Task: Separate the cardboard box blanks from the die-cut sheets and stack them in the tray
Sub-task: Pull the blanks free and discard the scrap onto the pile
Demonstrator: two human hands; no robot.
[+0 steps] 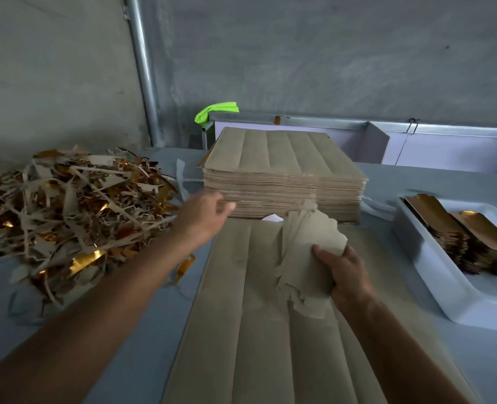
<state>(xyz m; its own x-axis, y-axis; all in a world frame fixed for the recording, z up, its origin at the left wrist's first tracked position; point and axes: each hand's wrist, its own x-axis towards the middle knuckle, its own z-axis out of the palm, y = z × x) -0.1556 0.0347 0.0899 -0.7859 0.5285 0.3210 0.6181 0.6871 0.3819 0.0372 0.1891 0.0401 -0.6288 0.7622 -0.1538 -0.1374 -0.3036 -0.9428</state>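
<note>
While the right hand [346, 272] is gripping a torn bundle of cardboard blanks [308, 252], fingers and thumb curled round its lower right edge, the bundle is standing lifted above the die-cut sheet [241, 316] that is lying flat on the grey table [142, 330] in front of the person. The left hand [203, 217] is reaching forward with fingers relaxed and apart, holding nothing; its fingertips are sitting just beside the near left corner of the tall stack of die-cut sheets [282, 176], though motion blur is making contact impossible to confirm. That stack is resting on the table just behind the flat sheet, brown side up, with lengthwise score lines showing. A white tray [433, 275] is sitting at the right edge of the table, well apart from both hands, and is holding rows of gold-faced blanks [457, 237] stacked and leaning. A heap of scrap trimmings [66, 217], grey strips mixed with gold foil pieces, is lying on the left of the table. A bright green cloth [216, 110] is hanging over a metal frame behind the stack, against a grey wall [328, 53].
</note>
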